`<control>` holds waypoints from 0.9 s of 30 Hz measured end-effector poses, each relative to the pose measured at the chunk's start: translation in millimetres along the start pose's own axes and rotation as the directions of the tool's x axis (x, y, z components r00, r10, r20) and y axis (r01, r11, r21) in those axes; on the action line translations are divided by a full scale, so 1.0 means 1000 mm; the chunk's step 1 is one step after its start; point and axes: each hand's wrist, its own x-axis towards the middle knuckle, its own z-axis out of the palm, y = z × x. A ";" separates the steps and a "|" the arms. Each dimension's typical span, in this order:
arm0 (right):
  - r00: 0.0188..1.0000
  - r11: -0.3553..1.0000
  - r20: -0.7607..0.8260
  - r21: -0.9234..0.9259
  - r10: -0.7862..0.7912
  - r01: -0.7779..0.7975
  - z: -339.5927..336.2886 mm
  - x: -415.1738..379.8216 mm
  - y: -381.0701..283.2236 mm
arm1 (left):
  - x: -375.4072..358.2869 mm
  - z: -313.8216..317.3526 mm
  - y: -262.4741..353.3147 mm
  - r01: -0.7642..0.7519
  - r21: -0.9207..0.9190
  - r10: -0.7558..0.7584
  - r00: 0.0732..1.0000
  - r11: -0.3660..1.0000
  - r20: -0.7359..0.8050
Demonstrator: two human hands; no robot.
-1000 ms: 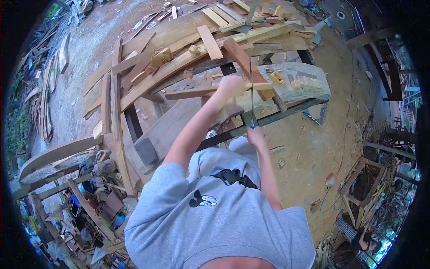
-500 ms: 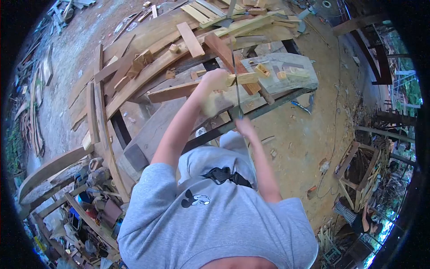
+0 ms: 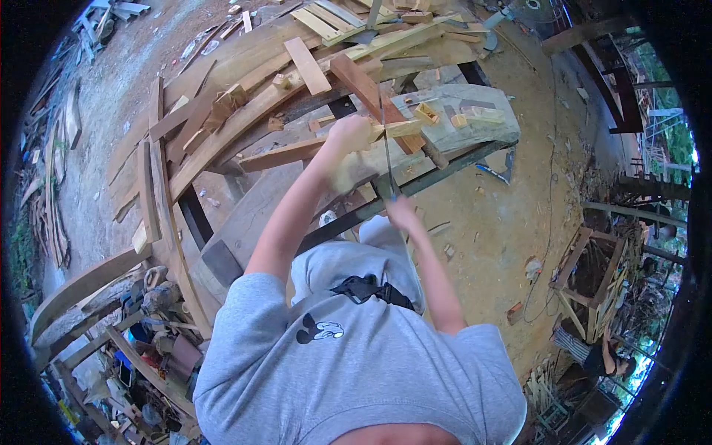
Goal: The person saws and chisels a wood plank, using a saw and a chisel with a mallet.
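A handsaw (image 3: 390,159) stands nearly edge-on to me, its thin blade crossing a narrow wooden strip (image 3: 403,129). My right hand (image 3: 403,213) is wrapped round the saw's handle at the near end, just in front of the bench edge. On the strip, left of the blade, my left hand (image 3: 349,136) is closed and presses it over the bench (image 3: 256,211). Its fingertips are partly hidden. Beneath the strip near the blade lies a reddish-brown plank (image 3: 368,89), set at a slant. The teeth are too small to make out.
Long boards (image 3: 245,122) lie piled behind the bench. A small yellow wooden block (image 3: 426,113) rests right of the blade. A blue-edged tool (image 3: 495,169) is at the bench's right side. A wooden frame (image 3: 589,267) and another person (image 3: 601,360) are at far right.
The whole view has shifted slightly left. My left hand keeps its hold on the strip, and my right hand stays on the saw handle with the blade still across the wood.
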 end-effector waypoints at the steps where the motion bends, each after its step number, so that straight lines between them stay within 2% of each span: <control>1: 0.980 0.990 -0.163 -0.097 -0.112 0.097 0.018 -0.022 0.034 | -0.002 -0.008 0.004 0.028 -0.025 -0.026 0.997 0.999 0.070; 2: 0.921 0.961 -0.309 -0.208 -0.239 0.179 0.029 -0.029 0.060 | -0.001 -0.014 0.006 0.058 -0.046 -0.051 0.989 0.997 0.138; 3: 0.919 0.960 -0.308 -0.214 -0.244 0.183 0.022 -0.027 0.059 | 0.001 -0.014 0.005 0.060 -0.048 -0.054 0.990 0.997 0.132; 4: 0.983 0.986 -0.142 -0.138 -0.115 0.095 0.014 -0.029 0.054 | 0.002 -0.012 0.004 0.037 -0.027 -0.033 0.990 0.999 0.140; 5: 0.999 0.997 0.036 -0.072 0.012 -0.009 0.009 -0.030 0.047 | 0.002 -0.009 0.004 0.010 -0.001 -0.009 0.988 1.000 0.153; 6: 0.995 0.996 0.049 0.022 -0.090 0.089 -0.005 -0.035 0.009 | -0.001 -0.004 0.004 0.001 0.006 -0.002 0.987 1.000 0.158; 8: 0.995 0.992 0.035 -0.080 -0.092 0.095 -0.008 0.022 -0.010 | -0.004 0.005 0.002 -0.085 0.054 0.088 0.994 0.995 -0.067; 9: 0.957 0.944 0.050 -0.157 -0.286 0.291 -0.016 0.037 -0.031 | -0.003 0.007 0.002 -0.090 0.061 0.094 0.993 0.994 -0.065; 10: 0.998 0.991 0.010 -0.122 -0.057 0.058 -0.018 0.053 -0.050 | -0.002 0.009 0.002 -0.077 0.086 0.082 0.995 0.993 -0.059; 11: 0.998 0.991 0.010 -0.119 -0.059 0.059 -0.017 0.049 -0.050 | -0.003 0.011 0.001 -0.062 0.111 0.068 0.996 0.992 -0.052; 13: 0.951 0.968 -0.178 -0.040 -0.251 0.248 -0.019 0.014 -0.059 | -0.008 0.018 0.003 -0.029 0.114 0.037 0.997 0.993 -0.069; 14: 0.965 0.943 -0.020 -0.217 -0.262 0.252 -0.009 0.022 -0.025 | -0.007 0.020 0.004 0.008 0.111 0.002 0.996 0.994 -0.093; 16: 0.853 0.716 0.396 -0.478 -0.341 0.508 0.019 0.019 0.053 | -0.008 0.014 0.003 0.019 0.066 -0.013 0.997 0.998 -0.079; 17: 0.995 0.929 0.096 -0.367 -0.016 0.050 0.048 0.001 0.074 | -0.009 0.013 0.003 0.031 0.020 -0.030 0.997 0.999 -0.064; 18: 0.982 0.970 0.166 -0.211 -0.084 0.119 0.042 -0.040 0.080 | -0.009 0.017 -0.001 0.027 0.015 -0.026 0.997 1.000 -0.068; 20: 0.974 0.991 0.213 -0.122 0.075 -0.050 0.047 -0.057 0.108 | -0.008 0.029 -0.011 0.114 0.033 -0.097 0.938 0.993 -0.333; 21: 0.975 0.991 0.212 -0.123 0.073 -0.047 0.037 -0.059 0.104 | -0.007 0.027 -0.010 0.115 0.033 -0.097 0.937 0.993 -0.336; 24: 0.987 0.987 -0.044 0.040 0.156 -0.154 0.021 -0.069 0.098 | -0.018 0.031 -0.006 0.106 0.037 -0.090 0.949 0.994 -0.303; 26: 0.987 0.948 -0.106 0.307 0.123 -0.085 0.000 -0.075 0.070 | -0.021 0.039 -0.001 0.128 0.125 -0.063 0.903 0.984 -0.425; 27: 0.974 0.963 -0.197 0.263 0.115 -0.060 -0.012 -0.076 0.054 | -0.026 0.042 0.000 0.124 0.128 -0.060 0.906 0.984 -0.418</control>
